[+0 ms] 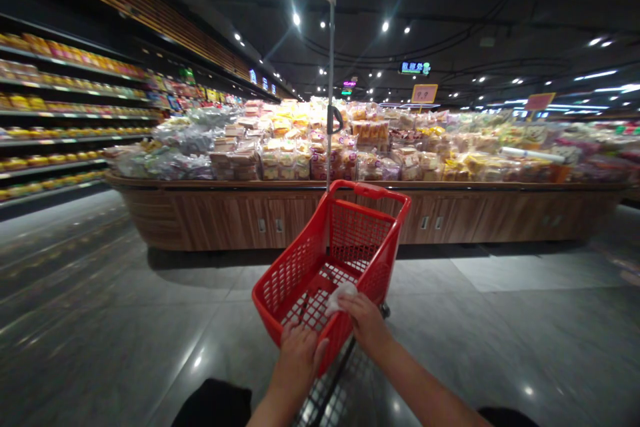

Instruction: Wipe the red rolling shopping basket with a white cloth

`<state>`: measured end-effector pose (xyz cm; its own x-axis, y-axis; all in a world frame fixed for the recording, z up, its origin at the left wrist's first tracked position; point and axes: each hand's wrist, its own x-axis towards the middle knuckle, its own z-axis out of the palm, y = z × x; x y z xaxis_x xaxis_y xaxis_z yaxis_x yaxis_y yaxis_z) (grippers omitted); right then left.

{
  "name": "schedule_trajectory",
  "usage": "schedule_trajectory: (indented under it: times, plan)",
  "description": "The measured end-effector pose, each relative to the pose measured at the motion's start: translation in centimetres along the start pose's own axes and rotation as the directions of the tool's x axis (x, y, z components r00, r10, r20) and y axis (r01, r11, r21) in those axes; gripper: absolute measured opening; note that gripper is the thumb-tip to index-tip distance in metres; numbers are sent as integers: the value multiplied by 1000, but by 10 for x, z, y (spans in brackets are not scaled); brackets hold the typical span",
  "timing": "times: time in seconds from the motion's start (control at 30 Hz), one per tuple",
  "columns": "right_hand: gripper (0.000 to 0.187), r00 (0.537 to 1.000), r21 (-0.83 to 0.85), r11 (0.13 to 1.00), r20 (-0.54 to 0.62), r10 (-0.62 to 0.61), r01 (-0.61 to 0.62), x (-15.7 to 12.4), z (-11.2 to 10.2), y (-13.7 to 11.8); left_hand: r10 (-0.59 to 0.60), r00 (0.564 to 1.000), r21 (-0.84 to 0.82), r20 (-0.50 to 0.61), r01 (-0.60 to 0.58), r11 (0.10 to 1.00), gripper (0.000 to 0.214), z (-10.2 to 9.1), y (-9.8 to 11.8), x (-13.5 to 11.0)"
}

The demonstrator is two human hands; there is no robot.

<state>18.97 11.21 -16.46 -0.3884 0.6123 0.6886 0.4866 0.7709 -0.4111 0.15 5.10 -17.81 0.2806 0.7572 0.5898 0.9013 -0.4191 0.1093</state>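
A red plastic shopping cart (287, 260) with a lattice basket stands at the middle, turned slightly to the right. My left hand (301, 350) grips its near rim, with the fingers bent over the edge. Between the fingers of my right hand (366, 321) is a crumpled white tissue or cloth (341, 293), pressed against the cart's right rim. The fingertips under the white material are partly hidden. Through the basket's lattice floor, no goods show inside.
Ahead, a long wood-panelled display counter (225, 217) bears heaps of bagged goods (285, 153). Stocked shelves (55, 107) line the left side. A thin pole (331, 60) with a white flag rises beyond the cart. Grey tiled floor (440, 333) surrounds the cart.
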Motion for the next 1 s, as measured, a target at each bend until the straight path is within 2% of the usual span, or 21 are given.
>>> schedule_trajectory:
  times: [0.1, 0.17, 0.3, 0.37, 0.43, 0.53, 0.6, 0.67, 0.77, 0.83, 0.9, 1.0]
  plan:
    - [38, 989, -51, 992, -93, 112, -117, 10, -9, 20, -5, 1000, 20, -11, 5, 1000, 28, 1, 1, 0]
    - [40, 980, -58, 985, -123, 154, -162, 10, -5, 19, -3, 1000, 33, -29, 4, 999, 28, 1, 1, 0]
    - [40, 998, -1, 998, -23, 61, -61, 0, 9, -6, 7, 999, 37, -44, -5, 999, 26, 0, -7, -2]
    - [40, 999, 11, 999, 25, 31, -32, -1, 7, -8, 16, 999, 31, -31, -15, 999, 26, -2, -14, -3]
    - [40, 998, -26, 997, 13, 66, -66, 6, -2, 3, 24, 1000, 12, -14, -24, 1000, 26, -4, -21, -4]
    - [40, 982, -95, 980, -86, 169, -177, 21, -16, 30, 43, 999, -30, 12, -42, 999, 26, -4, -31, -4]
    - [40, 975, -101, 975, -118, 186, -198, 27, -16, 36, 57, 998, -46, 23, -56, 997, 27, -4, -36, -5]
    - [37, 985, -86, 985, -90, 145, -153, 26, -7, 27, 71, 997, -57, 34, -69, 996, 26, -4, -40, -6]
    - [32, 999, -48, 998, -17, 44, -45, 17, 11, 0, 75, 996, -66, 41, -72, 995, 24, -6, -43, -7]
    - [32, 1000, -26, 1000, 21, -10, 10, 13, 13, -12, 77, 996, -65, 39, -74, 995, 24, -8, -46, -8]
    - [34, 998, -23, 999, 54, -38, 39, 15, 6, -11, 91, 995, -67, 38, -88, 994, 24, -9, -49, -8]
    - [40, 999, -72, 997, 39, 21, -18, 26, -19, 14, 120, 992, -75, 27, -117, 990, 24, -11, -54, -8]
